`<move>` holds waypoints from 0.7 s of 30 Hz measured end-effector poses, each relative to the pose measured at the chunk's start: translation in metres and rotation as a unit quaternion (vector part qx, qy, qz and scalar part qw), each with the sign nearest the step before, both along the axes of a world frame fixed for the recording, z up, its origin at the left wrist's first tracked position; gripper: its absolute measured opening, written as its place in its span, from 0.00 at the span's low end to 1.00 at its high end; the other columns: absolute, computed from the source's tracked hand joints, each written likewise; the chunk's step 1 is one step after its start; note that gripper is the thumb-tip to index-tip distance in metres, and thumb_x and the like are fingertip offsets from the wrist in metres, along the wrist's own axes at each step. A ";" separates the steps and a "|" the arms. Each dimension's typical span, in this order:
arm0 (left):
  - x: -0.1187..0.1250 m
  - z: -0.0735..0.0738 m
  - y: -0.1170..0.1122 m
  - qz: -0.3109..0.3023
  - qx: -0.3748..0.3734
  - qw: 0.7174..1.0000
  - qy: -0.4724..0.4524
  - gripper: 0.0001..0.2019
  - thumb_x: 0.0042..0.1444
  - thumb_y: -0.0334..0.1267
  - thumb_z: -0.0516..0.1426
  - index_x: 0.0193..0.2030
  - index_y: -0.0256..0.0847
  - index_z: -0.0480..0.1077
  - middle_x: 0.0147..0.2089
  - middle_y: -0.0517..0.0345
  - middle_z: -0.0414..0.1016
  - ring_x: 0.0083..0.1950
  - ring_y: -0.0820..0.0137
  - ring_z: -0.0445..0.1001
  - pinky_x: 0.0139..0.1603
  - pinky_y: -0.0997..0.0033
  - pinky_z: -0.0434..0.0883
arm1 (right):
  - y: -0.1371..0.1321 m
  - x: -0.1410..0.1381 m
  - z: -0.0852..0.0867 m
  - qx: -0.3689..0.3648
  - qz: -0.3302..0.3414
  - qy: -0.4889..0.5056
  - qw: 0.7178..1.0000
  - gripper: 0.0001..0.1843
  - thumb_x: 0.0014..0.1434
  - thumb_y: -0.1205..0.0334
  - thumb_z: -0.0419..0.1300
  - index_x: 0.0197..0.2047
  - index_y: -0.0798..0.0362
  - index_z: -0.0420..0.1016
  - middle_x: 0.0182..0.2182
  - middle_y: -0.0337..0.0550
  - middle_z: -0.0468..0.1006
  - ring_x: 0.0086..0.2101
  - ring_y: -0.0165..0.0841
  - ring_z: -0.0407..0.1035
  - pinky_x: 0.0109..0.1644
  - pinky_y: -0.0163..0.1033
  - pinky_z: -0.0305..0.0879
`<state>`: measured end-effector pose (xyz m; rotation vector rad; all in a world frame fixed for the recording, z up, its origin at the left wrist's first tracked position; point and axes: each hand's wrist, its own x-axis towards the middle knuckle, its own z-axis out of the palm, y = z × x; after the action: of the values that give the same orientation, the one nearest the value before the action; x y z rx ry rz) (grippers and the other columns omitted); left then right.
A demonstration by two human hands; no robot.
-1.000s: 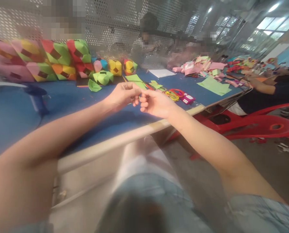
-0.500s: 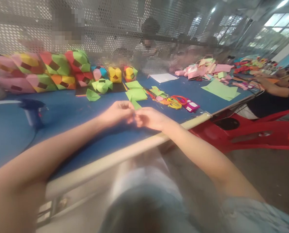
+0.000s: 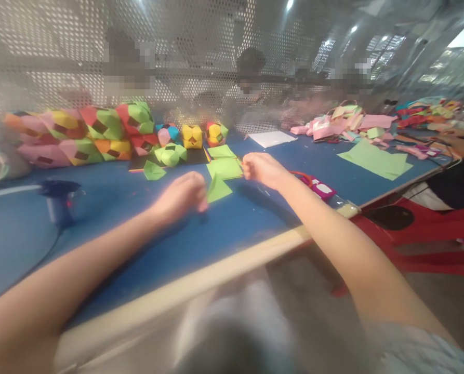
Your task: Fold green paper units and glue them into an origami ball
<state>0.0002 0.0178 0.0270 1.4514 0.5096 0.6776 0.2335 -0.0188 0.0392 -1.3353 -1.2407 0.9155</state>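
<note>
My left hand [image 3: 187,195] hovers low over the blue table with its fingers curled together, blurred by motion. Whatever it may hold does not show. Just right of its fingers a folded green paper piece [image 3: 219,190] stands on the table. My right hand [image 3: 263,169] is closed, its fingertips at the right edge of a pile of green paper squares [image 3: 224,169]; what they grip, if anything, is hidden. Behind my left hand are a small folded green paper [image 3: 154,170] and a green paper ball [image 3: 170,154].
Stacked multicoloured paper balls [image 3: 110,124] line the back left. A blue glue gun [image 3: 58,202] stands at the left with its cord. To the right lie a magenta object [image 3: 322,188], green sheets [image 3: 375,158] and a pink paper heap [image 3: 343,124]. A red chair [image 3: 422,228] stands beyond the table edge.
My hands, together before, have come apart. The left has moved slightly left and down, the right to the right and up beside the green squares. The view has shifted a little.
</note>
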 end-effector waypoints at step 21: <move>0.015 -0.030 0.058 0.147 0.225 0.941 0.206 0.28 0.48 0.43 0.60 0.57 0.45 0.59 0.58 0.48 0.65 0.50 0.62 0.70 0.48 0.59 0.70 | 0.043 0.011 -0.052 0.042 -0.021 -0.246 0.968 0.09 0.56 0.69 0.52 0.37 0.54 0.72 0.28 0.39 0.76 0.26 0.28 0.68 0.36 0.35 0.62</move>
<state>0.0151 0.0756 -0.0026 1.9897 0.9568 0.7587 0.2450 0.0238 -0.0132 -1.5693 -1.5982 0.5032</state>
